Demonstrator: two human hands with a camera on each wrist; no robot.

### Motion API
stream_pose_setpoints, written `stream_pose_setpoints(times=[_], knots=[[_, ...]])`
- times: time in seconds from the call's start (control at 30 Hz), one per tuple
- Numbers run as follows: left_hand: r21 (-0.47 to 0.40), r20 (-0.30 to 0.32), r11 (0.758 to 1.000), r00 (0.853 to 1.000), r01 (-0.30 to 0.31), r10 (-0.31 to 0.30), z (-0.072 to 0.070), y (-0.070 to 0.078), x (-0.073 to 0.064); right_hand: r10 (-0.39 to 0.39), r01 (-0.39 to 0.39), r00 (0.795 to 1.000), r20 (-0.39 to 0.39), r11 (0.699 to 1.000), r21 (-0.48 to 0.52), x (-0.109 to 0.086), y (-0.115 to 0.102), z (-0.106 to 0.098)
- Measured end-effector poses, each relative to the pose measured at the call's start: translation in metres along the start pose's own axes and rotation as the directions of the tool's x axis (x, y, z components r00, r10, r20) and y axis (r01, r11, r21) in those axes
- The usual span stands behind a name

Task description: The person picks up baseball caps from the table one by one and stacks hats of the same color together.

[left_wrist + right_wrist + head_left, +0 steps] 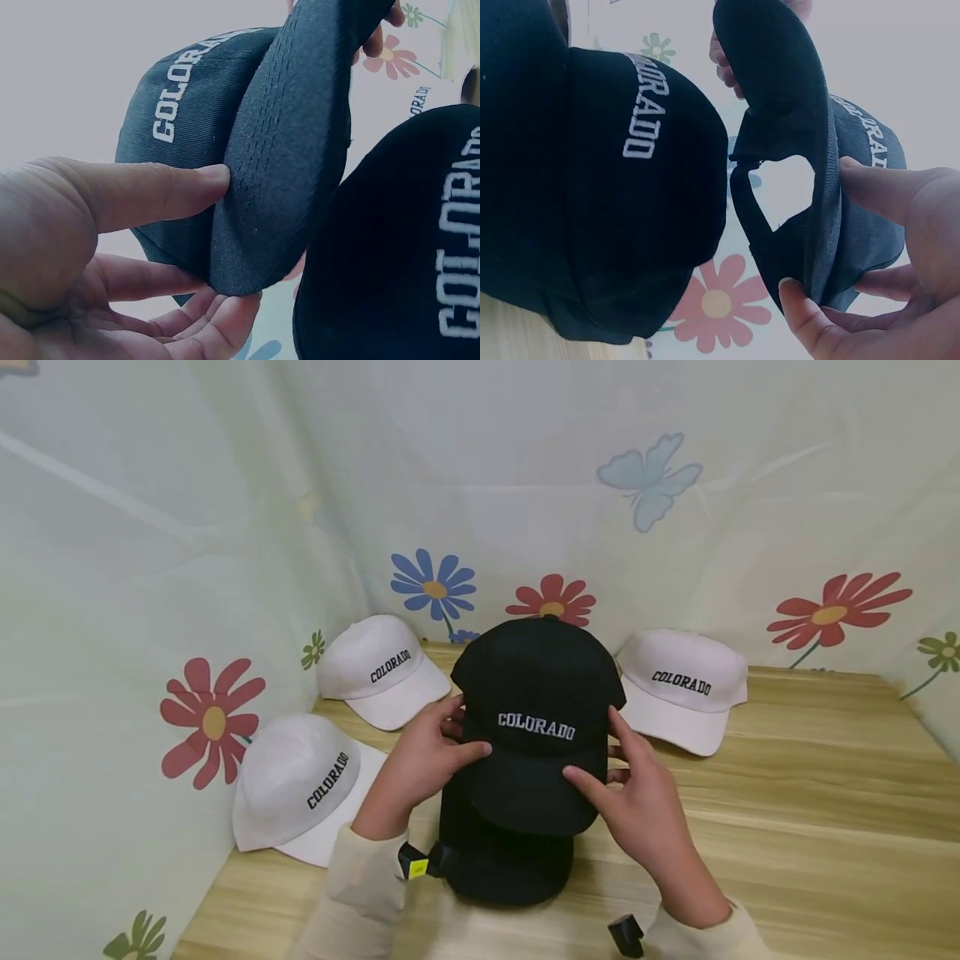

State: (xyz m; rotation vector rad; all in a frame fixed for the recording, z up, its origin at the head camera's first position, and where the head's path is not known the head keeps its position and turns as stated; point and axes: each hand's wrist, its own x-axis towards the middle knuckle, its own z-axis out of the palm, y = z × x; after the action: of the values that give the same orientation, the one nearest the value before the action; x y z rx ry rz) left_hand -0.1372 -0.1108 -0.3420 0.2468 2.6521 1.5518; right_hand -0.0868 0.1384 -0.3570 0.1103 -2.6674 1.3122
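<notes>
A black baseball cap [542,668] with white COLORADO lettering is held up between both hands, front facing me. My left hand [420,760] pinches its left side, thumb on top where brim and crown meet and fingers underneath. On the opposite side my right hand [648,806] grips it the same way. Beneath stands a second black cap [510,870] on the table; the held cap hides most of it in the head view. That lower cap's lettering shows in the left wrist view. Through the held cap's back opening [784,191], the right wrist view shows the backdrop.
Two white COLORADO caps, one at the back [382,668] and one nearer [300,793], sit on the left. A third white cap [682,689] lies behind my right hand. Flower-printed cloth [525,443] walls in the wooden table [825,793] at the back and sides.
</notes>
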Motion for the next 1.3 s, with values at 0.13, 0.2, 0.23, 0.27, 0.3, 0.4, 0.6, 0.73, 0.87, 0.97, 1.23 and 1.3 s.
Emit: stream_pose_setpoints(times=[0.13,0.2,0.23,0.27,0.3,0.4,0.6,0.73,0.87,0.97,1.23,1.3], knots=[[0.015,-0.019,1.000,1.000,0.015,-0.015,-0.005,-0.003,-0.004,-0.025,0.025,1.000,0.009,1.000,0.007,0.001,-0.001,0.006],[0.022,-0.027,0.999,0.999,0.023,-0.023,-0.006,-0.005,-0.006,-0.033,0.032,0.999,0.014,0.999,0.012,0.002,-0.002,0.009],[0.025,-0.030,0.999,0.999,0.024,-0.023,-0.007,-0.006,-0.007,-0.034,0.034,0.999,0.015,0.999,0.014,0.002,-0.002,0.010],[0.025,-0.036,0.999,0.999,0.032,-0.031,-0.008,-0.007,-0.008,-0.036,0.036,0.999,0.014,0.999,0.019,0.002,-0.002,0.012],[0.024,-0.044,0.999,0.998,0.038,-0.037,-0.008,-0.007,-0.009,-0.037,0.037,0.999,0.013,0.999,0.022,0.002,-0.002,0.013],[0.010,-0.076,0.997,0.994,0.078,-0.077,-0.008,-0.009,-0.010,-0.037,0.037,0.999,0.003,0.999,0.020,0.001,-0.002,0.018],[0.004,-0.126,0.995,0.987,0.101,-0.100,-0.007,-0.014,-0.014,0.001,-0.001,1.000,-0.002,1.000,-0.005,0.001,-0.004,0.022],[0.013,-0.131,0.996,0.988,0.084,-0.082,-0.006,-0.019,-0.015,0.020,-0.019,1.000,0.006,0.999,-0.042,0.001,-0.004,0.024],[0.002,-0.128,0.997,0.989,0.072,-0.072,-0.004,-0.026,-0.017,0.032,-0.029,0.999,0.032,0.997,-0.072,-0.001,-0.001,0.028],[-0.006,-0.120,0.997,0.990,0.076,-0.076,-0.002,-0.032,-0.019,0.041,-0.036,0.997,0.059,0.996,-0.085,-0.002,0.002,0.033],[0.023,-0.102,0.988,0.984,0.152,-0.149,0.007,-0.052,-0.016,0.046,-0.034,0.995,0.093,0.992,-0.124,-0.002,0.011,0.044],[0.032,-0.095,0.987,0.984,0.154,-0.151,0.009,-0.056,-0.014,0.045,-0.031,0.994,0.096,0.990,-0.136,-0.002,0.013,0.045]])
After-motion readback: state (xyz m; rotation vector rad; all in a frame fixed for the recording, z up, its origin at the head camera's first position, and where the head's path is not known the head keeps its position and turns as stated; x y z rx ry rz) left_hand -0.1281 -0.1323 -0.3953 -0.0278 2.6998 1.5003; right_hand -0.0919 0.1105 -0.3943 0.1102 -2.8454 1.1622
